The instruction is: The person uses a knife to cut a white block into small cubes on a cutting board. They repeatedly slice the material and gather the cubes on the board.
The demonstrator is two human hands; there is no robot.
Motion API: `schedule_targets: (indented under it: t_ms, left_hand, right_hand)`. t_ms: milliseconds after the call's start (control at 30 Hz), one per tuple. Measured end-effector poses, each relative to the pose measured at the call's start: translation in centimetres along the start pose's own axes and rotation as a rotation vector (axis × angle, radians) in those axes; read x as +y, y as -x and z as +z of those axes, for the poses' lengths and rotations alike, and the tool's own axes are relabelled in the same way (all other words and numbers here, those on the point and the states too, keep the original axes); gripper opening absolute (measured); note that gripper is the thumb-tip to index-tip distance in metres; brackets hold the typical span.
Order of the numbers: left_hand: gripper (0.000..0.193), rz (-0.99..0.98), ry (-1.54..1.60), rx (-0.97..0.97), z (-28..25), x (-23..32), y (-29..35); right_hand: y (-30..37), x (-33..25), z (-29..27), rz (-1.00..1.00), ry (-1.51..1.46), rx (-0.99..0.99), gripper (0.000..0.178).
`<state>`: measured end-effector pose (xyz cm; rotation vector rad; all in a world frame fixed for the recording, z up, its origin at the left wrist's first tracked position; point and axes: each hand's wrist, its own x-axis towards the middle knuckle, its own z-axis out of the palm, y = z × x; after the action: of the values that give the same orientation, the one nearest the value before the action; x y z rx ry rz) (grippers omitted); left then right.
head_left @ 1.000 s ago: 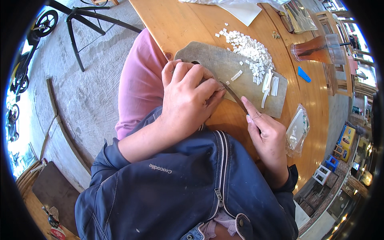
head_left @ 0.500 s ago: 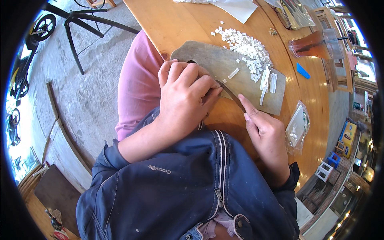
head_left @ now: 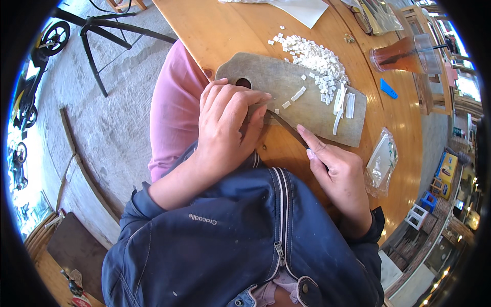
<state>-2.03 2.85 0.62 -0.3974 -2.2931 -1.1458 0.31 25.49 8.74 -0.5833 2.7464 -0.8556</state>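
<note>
My right hand (head_left: 335, 166) grips a thin dark knife (head_left: 287, 126), its index finger stretched along the blade. The blade points up and left, its far end close to the fingertips of my left hand (head_left: 225, 115). That hand lies over the near left part of a worn wooden cutting board (head_left: 266, 71), fingers bent and drawn together; what they pinch, if anything, is hidden. A short white strip (head_left: 298, 93) and a few small cut pieces lie on the board beyond them. Longer white strips (head_left: 338, 110) rest at the board's right end.
A heap of small white squares (head_left: 318, 59) spreads across the board's far edge onto the wooden table (head_left: 215, 25). To the right are a blue piece of plastic (head_left: 388, 89), a clear plastic bag (head_left: 381, 161) and a cup of brown drink (head_left: 401, 55).
My left hand has shifted slightly left, uncovering more of the board's hole. The knife and my right hand have also moved a little left.
</note>
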Motion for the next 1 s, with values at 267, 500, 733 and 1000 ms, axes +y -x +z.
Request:
schedule_targets:
  t_ms: [267,500,733,1000]
  left_hand:
    - [0.022,0.034,-0.086,-0.049,0.2,-0.1,-0.1]
    - [0.015,0.104,-0.132,-0.151,1.7,2.4,-2.5]
    - [0.023,0.104,-0.133,-0.295,6.1,5.7,-4.4]
    - [0.020,-0.030,-0.255,-0.450,6.5,6.6,-5.0]
  right_hand:
    - [-0.6,2.9,0.0,0.168,-0.100,0.217,0.048]
    - [-0.5,3.3,-2.5,0.219,-0.109,0.395,0.049]
    - [0.1,3.9,-4.5,0.300,-0.149,0.482,0.041]
    - [0.2,3.9,-4.5,0.255,-0.190,0.507,0.044]
